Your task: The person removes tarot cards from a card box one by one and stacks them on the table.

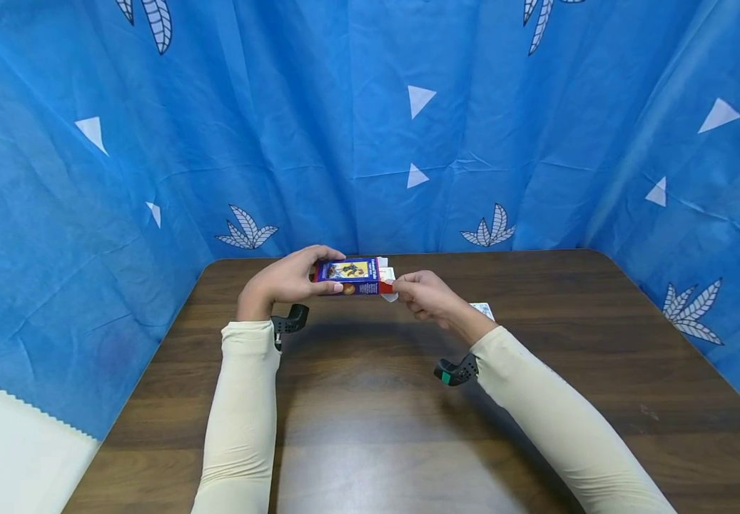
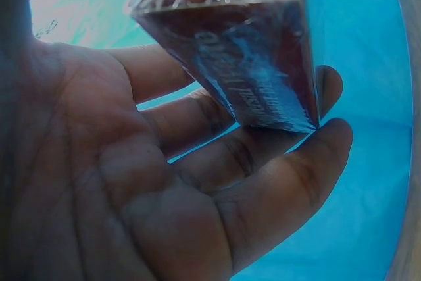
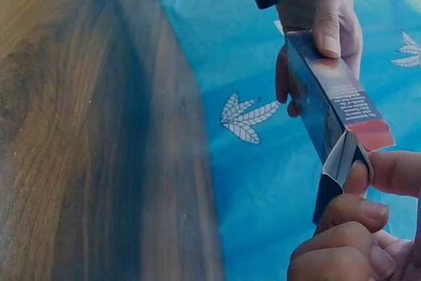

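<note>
A small blue and red card box [image 1: 349,274] with a yellow picture on its face is held above the far part of the table. My left hand [image 1: 289,277] grips its left end between thumb and fingers. In the left wrist view, the shiny end of the box lies against the fingers [image 2: 263,176]. At the opened right end, a red flap [image 3: 371,135] and a dark, white-edged flap [image 3: 339,162] stick out. My right hand [image 1: 430,296] pinches at this end, apparently on a flap; its fingertips partly hide what they hold.
A pale printed card or paper [image 1: 483,310] lies on the brown wooden table [image 1: 357,442], partly behind the right wrist. A blue curtain [image 1: 318,128] with leaf and triangle prints hangs behind and along the sides of the table.
</note>
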`<state>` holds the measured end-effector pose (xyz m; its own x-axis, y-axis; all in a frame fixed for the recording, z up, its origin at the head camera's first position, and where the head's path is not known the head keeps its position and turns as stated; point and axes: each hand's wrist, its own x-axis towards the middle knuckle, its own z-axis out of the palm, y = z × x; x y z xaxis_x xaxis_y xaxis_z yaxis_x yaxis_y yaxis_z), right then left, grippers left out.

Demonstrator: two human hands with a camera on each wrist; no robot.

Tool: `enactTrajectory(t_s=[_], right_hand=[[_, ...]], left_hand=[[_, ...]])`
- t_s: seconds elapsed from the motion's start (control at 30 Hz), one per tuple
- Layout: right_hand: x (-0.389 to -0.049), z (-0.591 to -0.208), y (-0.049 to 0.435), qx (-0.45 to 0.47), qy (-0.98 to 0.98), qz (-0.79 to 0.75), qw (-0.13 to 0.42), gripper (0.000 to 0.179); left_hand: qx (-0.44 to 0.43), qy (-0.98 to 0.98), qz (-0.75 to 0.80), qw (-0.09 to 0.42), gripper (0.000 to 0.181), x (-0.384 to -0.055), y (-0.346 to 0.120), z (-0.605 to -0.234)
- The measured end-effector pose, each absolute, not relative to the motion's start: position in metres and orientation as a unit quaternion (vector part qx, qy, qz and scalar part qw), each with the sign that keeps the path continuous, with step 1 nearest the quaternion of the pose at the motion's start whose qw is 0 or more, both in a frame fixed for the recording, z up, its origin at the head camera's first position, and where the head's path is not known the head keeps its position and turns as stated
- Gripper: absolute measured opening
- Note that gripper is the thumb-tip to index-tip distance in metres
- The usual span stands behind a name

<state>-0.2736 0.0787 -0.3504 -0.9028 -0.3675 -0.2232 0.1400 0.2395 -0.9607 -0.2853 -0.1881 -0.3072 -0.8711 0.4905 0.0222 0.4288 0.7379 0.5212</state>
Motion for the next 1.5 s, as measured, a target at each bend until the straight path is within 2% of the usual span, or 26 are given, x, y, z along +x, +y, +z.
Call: enactTrajectory(t_s=[0.47, 0.73, 1.0, 1.37, 1.5], right_hand=[[-0.274, -0.350, 0.093, -0.069, 0.777, -0.595, 0.194, 0.033], [-0.275, -0.350, 0.100, -0.049, 0.762, -0.619, 0.186, 0.021], [-0.274, -0.349, 0.108, -0.050, 0.761, -0.619, 0.187, 0.022], [-0.279, -0.358, 0.147, -0.047, 0.764, -0.620, 0.169, 0.033], [-0.279, -0.356, 0.164, -0.053, 0.774, -0.612, 0.152, 0.032]], left_hand=[[0.250, 0.930, 0.261, 0.058, 0.063, -0.286, -0.190, -0.307], [0.246, 0.931, 0.263, 0.060, 0.062, -0.287, -0.192, -0.307], [0.249, 0.927, 0.273, 0.060, 0.063, -0.287, -0.194, -0.307], [0.234, 0.929, 0.280, 0.068, 0.068, -0.287, -0.190, -0.306], [0.237, 0.929, 0.277, 0.067, 0.067, -0.287, -0.191, -0.305]])
